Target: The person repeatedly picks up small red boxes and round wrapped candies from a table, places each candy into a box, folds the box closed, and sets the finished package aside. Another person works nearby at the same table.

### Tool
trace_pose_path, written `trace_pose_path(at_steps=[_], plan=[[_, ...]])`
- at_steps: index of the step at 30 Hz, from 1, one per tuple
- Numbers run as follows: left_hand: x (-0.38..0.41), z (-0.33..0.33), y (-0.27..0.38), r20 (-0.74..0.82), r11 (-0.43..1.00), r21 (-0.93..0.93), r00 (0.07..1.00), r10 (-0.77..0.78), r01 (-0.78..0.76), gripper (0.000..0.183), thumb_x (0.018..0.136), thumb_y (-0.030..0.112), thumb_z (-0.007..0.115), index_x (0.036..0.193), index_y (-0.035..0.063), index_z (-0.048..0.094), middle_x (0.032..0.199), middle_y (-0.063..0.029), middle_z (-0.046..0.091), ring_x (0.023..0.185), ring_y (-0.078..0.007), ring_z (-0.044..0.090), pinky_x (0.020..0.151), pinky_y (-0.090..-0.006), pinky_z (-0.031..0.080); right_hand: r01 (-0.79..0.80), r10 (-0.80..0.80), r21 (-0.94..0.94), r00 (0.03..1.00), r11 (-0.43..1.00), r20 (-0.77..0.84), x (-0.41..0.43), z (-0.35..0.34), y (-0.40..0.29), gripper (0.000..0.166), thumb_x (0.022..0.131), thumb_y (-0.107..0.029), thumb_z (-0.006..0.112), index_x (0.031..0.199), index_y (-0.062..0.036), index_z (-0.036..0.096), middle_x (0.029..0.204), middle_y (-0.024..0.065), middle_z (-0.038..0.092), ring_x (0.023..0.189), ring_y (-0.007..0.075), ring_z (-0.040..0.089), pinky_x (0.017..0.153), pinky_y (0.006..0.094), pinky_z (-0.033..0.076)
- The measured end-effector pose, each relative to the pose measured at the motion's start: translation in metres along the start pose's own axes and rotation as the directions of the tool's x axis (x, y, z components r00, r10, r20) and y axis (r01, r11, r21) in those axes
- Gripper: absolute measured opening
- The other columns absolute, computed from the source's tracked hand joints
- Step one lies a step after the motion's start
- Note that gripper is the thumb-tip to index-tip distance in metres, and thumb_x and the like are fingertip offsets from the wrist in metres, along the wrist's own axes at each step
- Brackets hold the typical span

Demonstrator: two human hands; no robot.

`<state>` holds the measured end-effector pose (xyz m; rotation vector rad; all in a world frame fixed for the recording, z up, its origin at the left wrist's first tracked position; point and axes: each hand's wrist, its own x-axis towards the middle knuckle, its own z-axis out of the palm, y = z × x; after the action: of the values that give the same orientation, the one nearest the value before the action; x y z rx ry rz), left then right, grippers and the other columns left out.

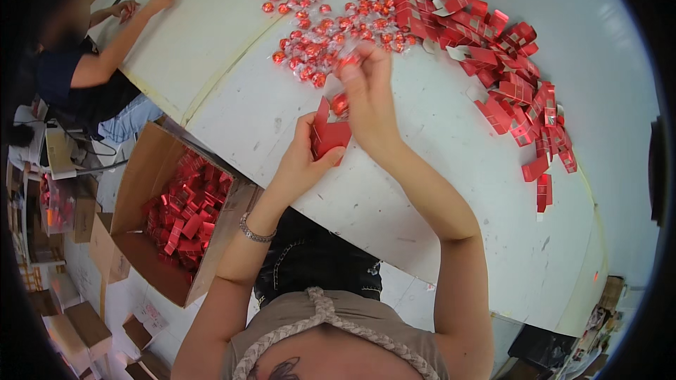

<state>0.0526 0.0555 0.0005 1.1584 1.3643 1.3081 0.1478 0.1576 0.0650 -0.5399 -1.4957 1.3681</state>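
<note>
My left hand (306, 161) holds a small red carton (332, 137) with its flap raised, over the near part of the white table (422, 184). At the carton's opening shows a red foil-wrapped ball sweet (339, 104). Just above it my right hand (369, 92) pinches another wrapped sweet (348, 60) between thumb and fingers, slightly blurred. Beyond lies a spread of wrapped sweets (311, 50) in clear twisted film. To the right, a long heap of red cartons (494, 63) curves along the table; several have open flaps.
A large cardboard box (140, 184) full of red cartons (190, 221) stands left of the table edge. At the upper left a co-worker (100, 68) sits with both hands over the table. More cardboard boxes (79, 327) stand on the floor at lower left.
</note>
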Motion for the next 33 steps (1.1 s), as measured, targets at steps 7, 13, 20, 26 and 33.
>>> trace_pose_path(at_steps=[7, 13, 20, 26, 33], plan=[[0.007, 0.006, -0.009, 0.001, 0.995, 0.039, 0.996, 0.087, -0.087, 0.068, 0.084, 0.013, 0.069, 0.136, 0.0015, 0.025, 0.119, -0.0102, 0.046, 0.109, -0.0158, 0.05, 0.093, -0.031, 0.044, 0.471, -0.277, -0.779, 0.88, 0.414, 0.385, -0.025, -0.039, -0.007, 0.027, 0.08, -0.017, 0.069, 0.104, -0.0094, 0.058, 0.117, 0.0086, 0.055, 0.109, 0.0262, 0.049, 0.098, 0.0432, 0.023], [0.002, 0.012, -0.023, -0.039, 0.97, 0.188, 0.986, 0.161, -0.151, 0.084, 0.082, 0.021, 0.072, 0.143, 0.0017, 0.017, 0.132, -0.0192, 0.044, 0.108, -0.0257, 0.057, 0.087, -0.0346, 0.048, 0.492, -0.242, -0.793, 0.87, 0.359, 0.43, -0.031, -0.044, -0.011, 0.037, 0.078, -0.016, 0.07, 0.114, -0.0129, 0.063, 0.12, 0.0089, 0.053, 0.112, 0.028, 0.049, 0.098, 0.0442, 0.029], [0.002, 0.011, -0.027, -0.023, 0.918, 0.16, 0.929, 0.37, -0.362, 0.064, 0.091, 0.017, 0.059, 0.139, 0.0084, 0.019, 0.124, -0.0131, 0.043, 0.108, -0.019, 0.052, 0.088, -0.0334, 0.047, -0.158, 0.186, -0.121, 0.945, 0.98, 0.268, -0.05, -0.049, 0.034, 0.024, 0.084, -0.012, 0.067, 0.107, -0.0076, 0.062, 0.12, 0.0113, 0.051, 0.108, 0.0216, 0.054, 0.088, 0.0341, 0.047], [0.0, 0.018, -0.007, 0.095, 0.971, -0.237, 0.995, 0.036, -0.012, 0.048, 0.096, 0.02, 0.053, 0.13, 0.0079, 0.022, 0.122, -0.0149, 0.043, 0.105, -0.0199, 0.054, 0.083, -0.0318, 0.05, -0.069, 0.063, 0.113, 0.996, 0.991, 0.057, -0.053, -0.038, 0.05, 0.02, 0.087, -0.008, 0.063, 0.106, -0.0037, 0.063, 0.114, 0.0068, 0.055, 0.105, 0.0162, 0.055, 0.086, 0.0301, 0.047], [-0.002, 0.025, -0.027, 0.045, 0.989, -0.08, 0.991, 0.125, -0.122, 0.058, 0.093, 0.019, 0.055, 0.13, 0.0043, 0.013, 0.12, -0.0223, 0.048, 0.103, -0.0276, 0.057, 0.087, -0.0377, 0.048, -0.447, 0.437, -0.011, 0.871, 0.895, 0.226, -0.035, -0.06, 0.024, 0.022, 0.085, -0.004, 0.066, 0.105, 0.0022, 0.065, 0.105, 0.0095, 0.062, 0.091, 0.014, 0.061, 0.081, 0.0278, 0.049]])
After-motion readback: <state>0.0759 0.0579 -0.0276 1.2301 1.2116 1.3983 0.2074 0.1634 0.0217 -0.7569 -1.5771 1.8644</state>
